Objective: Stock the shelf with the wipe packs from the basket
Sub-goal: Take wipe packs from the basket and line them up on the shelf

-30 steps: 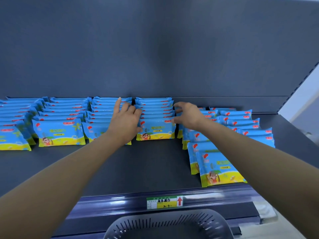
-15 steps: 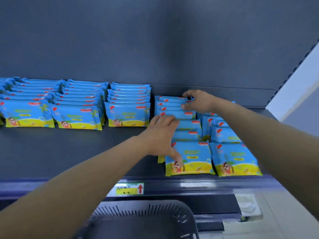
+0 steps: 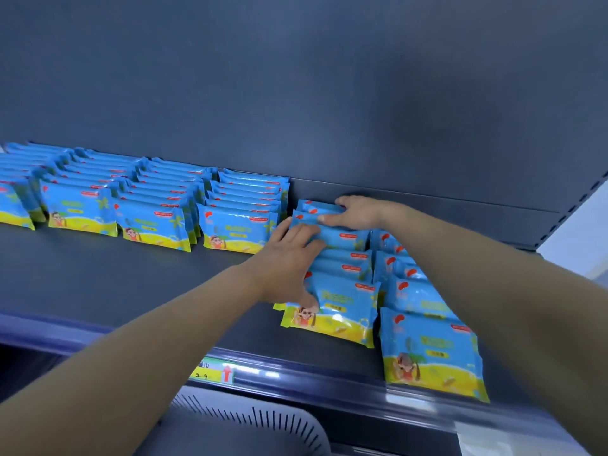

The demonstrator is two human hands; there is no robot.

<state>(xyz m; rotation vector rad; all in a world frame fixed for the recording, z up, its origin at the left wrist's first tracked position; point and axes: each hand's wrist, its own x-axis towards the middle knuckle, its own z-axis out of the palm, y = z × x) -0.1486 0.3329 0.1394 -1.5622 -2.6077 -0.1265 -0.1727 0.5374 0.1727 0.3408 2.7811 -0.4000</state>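
The left hand (image 3: 289, 258) is spread over a row of wipe packs (image 3: 348, 258) at the right of the shelf (image 3: 131, 284). Its fingers are bent over the pack tops and its thumb is pressed on the front pack (image 3: 342, 314), so the row is grasped. The rearmost packs (image 3: 309, 209) are gripped by the right hand (image 3: 357, 213), fingers curled. The grey basket (image 3: 256, 426) is located below the shelf edge.

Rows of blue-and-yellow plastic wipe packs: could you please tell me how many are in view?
6. Four rows stand left, the fifth row lies between left hand and right hand, the sixth row far right. More may hide off-frame left.
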